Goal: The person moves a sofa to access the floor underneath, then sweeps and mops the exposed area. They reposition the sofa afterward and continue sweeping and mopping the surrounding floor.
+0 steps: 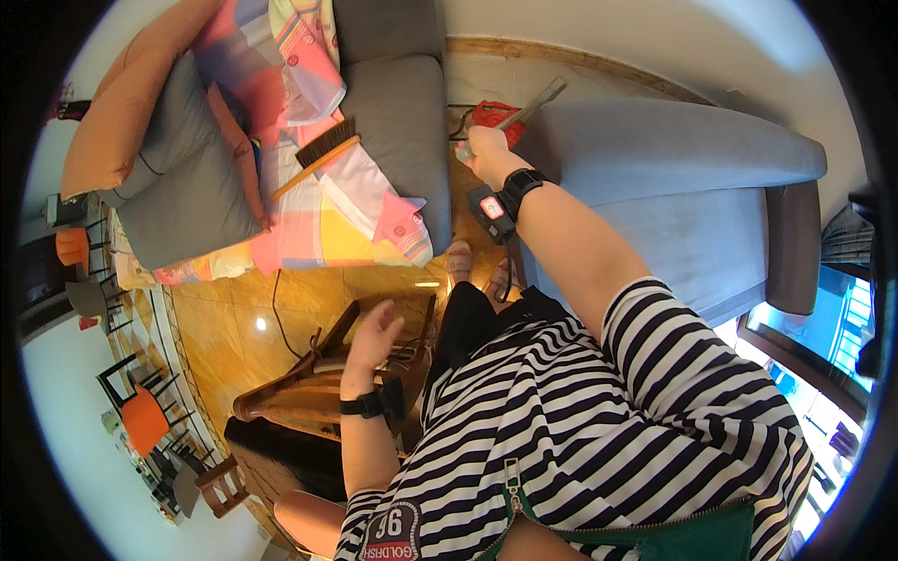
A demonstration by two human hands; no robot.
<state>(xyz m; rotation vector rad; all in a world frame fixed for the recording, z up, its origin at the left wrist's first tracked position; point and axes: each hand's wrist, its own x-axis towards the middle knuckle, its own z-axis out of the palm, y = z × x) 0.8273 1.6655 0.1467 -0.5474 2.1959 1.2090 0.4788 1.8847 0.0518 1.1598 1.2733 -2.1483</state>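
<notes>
My right hand [485,153] grips a long, flat greyish stick [534,102], slanting up to the right in the gap between the two sofa sections. Its exact kind is unclear. Just behind the fist lies a crumpled red item [497,112], partly hidden by the hand and stick. My left hand [375,336] hangs empty with fingers apart, above a wooden chair [302,393]. A wooden-handled brush with dark bristles [326,151] rests on the checked sheet [295,235] over the left grey sofa [400,133], out of reach of both hands.
On the right stands another blue-grey sofa [673,238]. Cushions [189,168] are heaped on the left one. A dark cable [278,315] runs over the glossy tiled floor [217,322]. Orange chairs [144,421] stand farther left. A wall [617,35] rises behind the gap.
</notes>
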